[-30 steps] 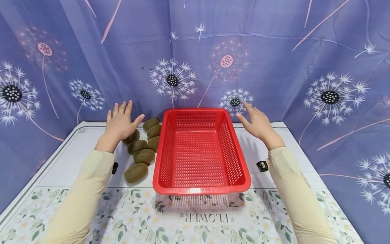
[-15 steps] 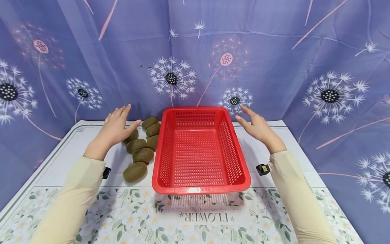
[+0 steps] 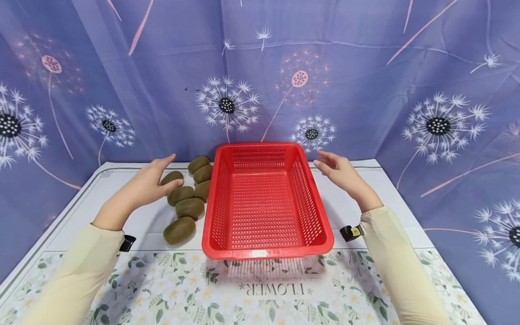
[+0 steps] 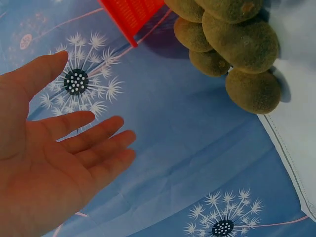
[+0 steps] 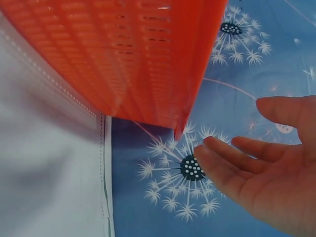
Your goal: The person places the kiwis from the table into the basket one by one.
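Several brown kiwifruit (image 3: pixel 190 207) lie on the table, bunched along the left side of a red plastic basket (image 3: pixel 268 254). My left hand (image 3: pixel 144 185) hovers by the far-left kiwifruit (image 3: pixel 172 177), its fingers extended and thumb apart. In the left wrist view the left palm (image 4: pixel 54 168) holds nothing, and the kiwifruit (image 4: pixel 242 39) lie apart from it. To the right of the basket my right hand (image 3: pixel 343 174) is held in the air near the far right corner, fingers relaxed. The right wrist view shows that hand (image 5: pixel 266 168) holding nothing, apart from the basket wall (image 5: pixel 123 59).
A white table (image 3: pixel 126 225) carries a floral-printed cover (image 3: pixel 178 293) along its near part. Blue-purple dandelion curtains (image 3: pixel 162 90) close off the back and both sides. Each wrist wears a small black camera, such as the right camera (image 3: pixel 350 233).
My left hand has lowered and drawn slightly back to the left, uncovering more of the far-left kiwifruit. The right hand has dipped slightly, its fingers less spread. Basket and kiwifruit stay put.
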Demonstrator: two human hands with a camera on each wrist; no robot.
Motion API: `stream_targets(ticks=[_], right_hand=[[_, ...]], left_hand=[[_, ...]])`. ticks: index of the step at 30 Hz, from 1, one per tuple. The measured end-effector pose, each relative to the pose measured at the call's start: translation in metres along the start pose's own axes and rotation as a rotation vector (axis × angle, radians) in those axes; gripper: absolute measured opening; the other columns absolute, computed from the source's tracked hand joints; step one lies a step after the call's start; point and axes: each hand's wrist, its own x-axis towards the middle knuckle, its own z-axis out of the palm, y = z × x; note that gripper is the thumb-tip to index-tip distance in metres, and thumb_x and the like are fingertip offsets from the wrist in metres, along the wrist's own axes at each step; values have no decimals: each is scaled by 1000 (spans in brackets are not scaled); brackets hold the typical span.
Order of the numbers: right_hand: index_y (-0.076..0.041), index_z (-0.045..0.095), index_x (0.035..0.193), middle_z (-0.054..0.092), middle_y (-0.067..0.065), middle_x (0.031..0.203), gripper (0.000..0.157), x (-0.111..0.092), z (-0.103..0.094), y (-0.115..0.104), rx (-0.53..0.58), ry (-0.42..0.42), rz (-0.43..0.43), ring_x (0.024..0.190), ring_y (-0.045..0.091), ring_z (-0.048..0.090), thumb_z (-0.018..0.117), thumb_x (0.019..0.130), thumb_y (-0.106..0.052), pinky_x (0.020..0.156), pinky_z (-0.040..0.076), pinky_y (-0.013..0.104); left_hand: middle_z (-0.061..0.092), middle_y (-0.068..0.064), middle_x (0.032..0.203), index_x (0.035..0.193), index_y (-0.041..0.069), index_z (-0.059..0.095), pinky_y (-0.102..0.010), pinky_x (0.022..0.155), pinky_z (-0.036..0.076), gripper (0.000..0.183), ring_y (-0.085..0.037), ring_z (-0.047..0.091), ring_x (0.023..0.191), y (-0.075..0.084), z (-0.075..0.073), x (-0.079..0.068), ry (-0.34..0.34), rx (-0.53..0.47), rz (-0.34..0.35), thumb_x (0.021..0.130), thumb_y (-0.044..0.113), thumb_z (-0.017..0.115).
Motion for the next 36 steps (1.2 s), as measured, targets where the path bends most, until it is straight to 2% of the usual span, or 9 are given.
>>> stream_targets(ticks=[5,10,15,19,28,36], right_hand=[[6,35,144,53,29,127,51,-1,7,6,67,-20,16,111,39,56,50,100,-16,88,52,33],[11,36,141,53,33,125,49,-1,12,13,104,-37,15,109,42,57,50,99,-9,84,54,30],[14,37,139,55,34,120,47,-3,14,18,146,-56,25,96,26,66,50,98,-7,85,54,37],[13,36,140,56,34,119,50,-5,13,21,190,-80,58,86,11,66,51,98,-10,84,54,38],[9,40,140,60,29,115,53,-9,17,24,220,-104,91,83,14,68,58,96,-14,78,56,37],[9,41,140,60,28,114,53,-9,20,27,214,-89,88,84,10,66,59,96,-13,81,55,38]], left_hand=[[35,-37,142,146,-11,23,-61,104,29,78,-52,35,128,-2,5,-9,-6,-4,44,92,27,65],[46,-37,132,144,-12,29,-56,88,45,75,-47,53,111,-5,11,-16,-16,-29,66,90,24,68],[56,-34,119,133,-14,43,-55,88,46,62,-47,54,110,-9,18,-20,-23,-59,72,88,20,70],[61,-27,110,122,-13,52,-53,86,48,52,-43,57,104,-12,24,-21,-48,-72,92,85,18,72],[65,-21,99,105,-10,59,-44,79,53,38,-36,64,90,-20,38,-25,-162,-131,100,80,13,76],[66,-16,91,99,-10,61,-35,70,54,33,-25,66,79,-24,48,-26,-273,-185,51,78,10,77]])
